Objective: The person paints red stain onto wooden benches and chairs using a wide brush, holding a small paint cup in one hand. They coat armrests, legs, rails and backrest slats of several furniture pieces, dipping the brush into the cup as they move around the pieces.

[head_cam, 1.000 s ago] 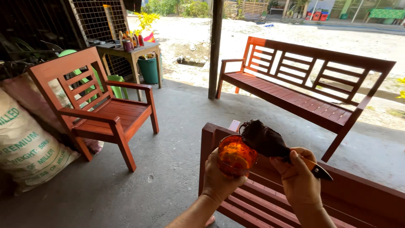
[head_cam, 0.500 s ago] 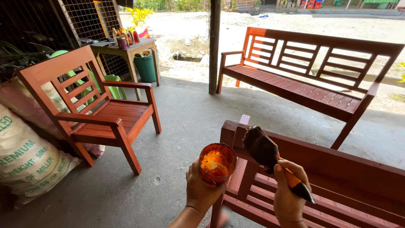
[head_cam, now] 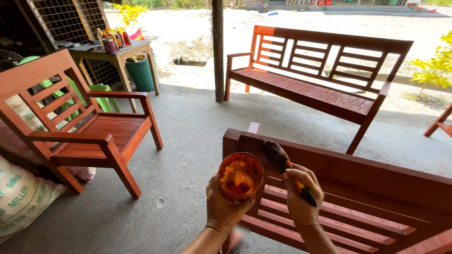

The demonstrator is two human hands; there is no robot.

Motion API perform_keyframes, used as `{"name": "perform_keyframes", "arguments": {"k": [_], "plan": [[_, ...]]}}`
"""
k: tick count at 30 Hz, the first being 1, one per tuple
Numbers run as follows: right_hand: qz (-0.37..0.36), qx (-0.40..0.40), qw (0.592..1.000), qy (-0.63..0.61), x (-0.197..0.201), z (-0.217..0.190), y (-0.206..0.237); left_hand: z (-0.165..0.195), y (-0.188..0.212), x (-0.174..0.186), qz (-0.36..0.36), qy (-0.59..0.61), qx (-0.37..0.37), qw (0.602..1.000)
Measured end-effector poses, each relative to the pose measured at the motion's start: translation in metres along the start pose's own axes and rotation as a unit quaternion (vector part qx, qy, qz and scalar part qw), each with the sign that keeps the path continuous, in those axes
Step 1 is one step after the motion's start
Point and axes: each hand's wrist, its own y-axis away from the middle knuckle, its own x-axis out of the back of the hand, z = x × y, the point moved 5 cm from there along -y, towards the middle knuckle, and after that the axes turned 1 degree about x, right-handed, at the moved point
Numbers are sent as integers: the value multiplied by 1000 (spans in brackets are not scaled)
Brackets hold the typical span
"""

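Under the shelter roof, on the concrete floor (head_cam: 188, 188), stand two red-brown slatted benches and one matching armchair (head_cam: 80, 122). At the near bench (head_cam: 353, 188), both hands are full: the left hand (head_cam: 225, 207) is wrapped around one small cup (head_cam: 240, 175) of orange-brown stain, held just off the bench's end, while the right hand (head_cam: 301, 197) grips one paintbrush (head_cam: 282, 162), its dark bristles touching the top rail (handle angled down past the thumb). The far bench (head_cam: 315, 70) sits beyond one wooden post (head_cam: 217, 47). One small table (head_cam: 117, 51) with bottles, one green bin (head_cam: 140, 73) and one printed sack (head_cam: 21, 202) lie left.
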Motion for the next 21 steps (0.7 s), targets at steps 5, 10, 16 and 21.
{"name": "perform_keyframes", "arguments": {"k": [5,10,16,21], "plan": [[62,46,994,71,114,9,-2,45,28,-52,-17,26,-43,999],[123,62,981,133,251,35,-7,86,69,-108,-67,91,-49,992],[172,51,957,228,399,65,-14,127,98,-164,-127,99,-37,986],[231,31,912,338,456,81,-14,141,98,-179,-139,130,-63,980]]}}
